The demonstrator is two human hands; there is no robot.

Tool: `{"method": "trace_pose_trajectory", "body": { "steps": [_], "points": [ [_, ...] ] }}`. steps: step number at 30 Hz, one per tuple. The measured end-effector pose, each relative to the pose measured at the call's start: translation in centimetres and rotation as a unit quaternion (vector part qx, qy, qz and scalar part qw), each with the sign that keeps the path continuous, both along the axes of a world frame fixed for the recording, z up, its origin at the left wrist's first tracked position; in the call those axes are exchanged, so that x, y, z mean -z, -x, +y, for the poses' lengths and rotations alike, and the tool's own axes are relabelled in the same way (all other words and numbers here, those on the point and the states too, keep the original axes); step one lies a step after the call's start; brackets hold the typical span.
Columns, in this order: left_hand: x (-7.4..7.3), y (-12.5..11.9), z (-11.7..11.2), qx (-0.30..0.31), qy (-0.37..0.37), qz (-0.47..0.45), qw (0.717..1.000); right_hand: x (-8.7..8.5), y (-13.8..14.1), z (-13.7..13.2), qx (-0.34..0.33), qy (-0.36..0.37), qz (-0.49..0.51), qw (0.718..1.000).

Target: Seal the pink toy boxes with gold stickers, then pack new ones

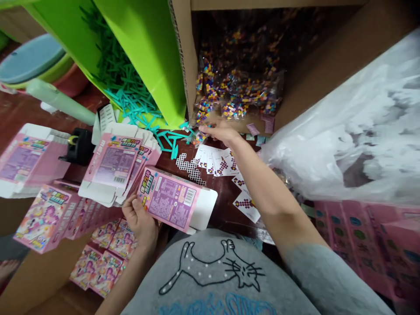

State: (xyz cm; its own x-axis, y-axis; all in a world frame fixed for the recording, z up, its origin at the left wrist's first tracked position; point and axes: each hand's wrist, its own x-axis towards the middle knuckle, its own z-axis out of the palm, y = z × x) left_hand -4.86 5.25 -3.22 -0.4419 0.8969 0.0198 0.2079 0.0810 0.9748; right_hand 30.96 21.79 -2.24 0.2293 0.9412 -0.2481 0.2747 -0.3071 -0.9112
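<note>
My left hand [141, 221] is closed on the lower left end of a pink printed box [173, 199], which lies tilted with its white end flap open to the right. My right hand [222, 131] reaches to the front of a large cardboard carton, its fingers pinched on a small clear bag of colourful little blocks [199, 139]. Many such bags [236, 89] fill the carton behind it. Below that hand are white instruction sheets [215, 161] and a white grid piece [190, 168]. Its fingertips are partly blurred.
A green bin [147, 57] spills teal plastic sticks [131, 103] at the left. Flattened pink boxes [114, 162], a black tape dispenser [78, 146] and filled boxes in a carton [101, 267] lie left. A bulging clear bag of white pieces [361, 144] stands right.
</note>
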Motion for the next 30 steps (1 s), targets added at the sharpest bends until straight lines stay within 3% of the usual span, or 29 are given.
{"method": "trace_pose_trajectory", "body": {
  "steps": [5, 10, 14, 16, 20, 23, 25, 27, 30],
  "points": [
    [-1.1, -1.4, -0.8, -0.023, 0.072, -0.028, 0.997, -3.0, -3.5, -5.2, 0.015, -0.149, 0.170, 0.974],
    [0.0, -2.4, -0.1, 0.001, 0.074, -0.089, 0.993, -4.4, -5.8, -9.0, 0.049, -0.149, 0.189, 0.970],
    [1.3, -2.2, 1.7, 0.002, 0.036, -0.113, 0.993, -4.0, -6.8, -9.9, 0.024, -0.068, 0.038, 0.997],
    [1.7, -1.9, 2.7, -0.003, 0.022, -0.126, 0.992, -3.8, -7.1, -10.0, -0.048, -0.041, -0.071, 0.995],
    [1.9, -1.0, 3.3, 0.024, 0.044, -0.130, 0.990, -3.1, -7.4, -9.5, -0.266, 0.035, -0.222, 0.937],
    [1.1, 0.3, 2.5, 0.125, 0.058, 0.017, 0.990, -2.1, -7.4, -9.1, -0.311, 0.060, -0.317, 0.894],
    [-0.1, 0.9, 2.2, 0.220, 0.006, 0.188, 0.957, -1.5, -7.3, -8.8, -0.312, 0.060, -0.352, 0.880],
    [-1.7, 0.7, 2.7, 0.297, -0.073, 0.311, 0.900, -1.2, -7.2, -8.6, -0.305, 0.058, -0.370, 0.876],
    [-3.9, -2.0, 5.7, 0.423, -0.143, 0.346, 0.826, -1.3, -6.8, -8.3, -0.281, 0.070, -0.400, 0.870]
  ]
}}
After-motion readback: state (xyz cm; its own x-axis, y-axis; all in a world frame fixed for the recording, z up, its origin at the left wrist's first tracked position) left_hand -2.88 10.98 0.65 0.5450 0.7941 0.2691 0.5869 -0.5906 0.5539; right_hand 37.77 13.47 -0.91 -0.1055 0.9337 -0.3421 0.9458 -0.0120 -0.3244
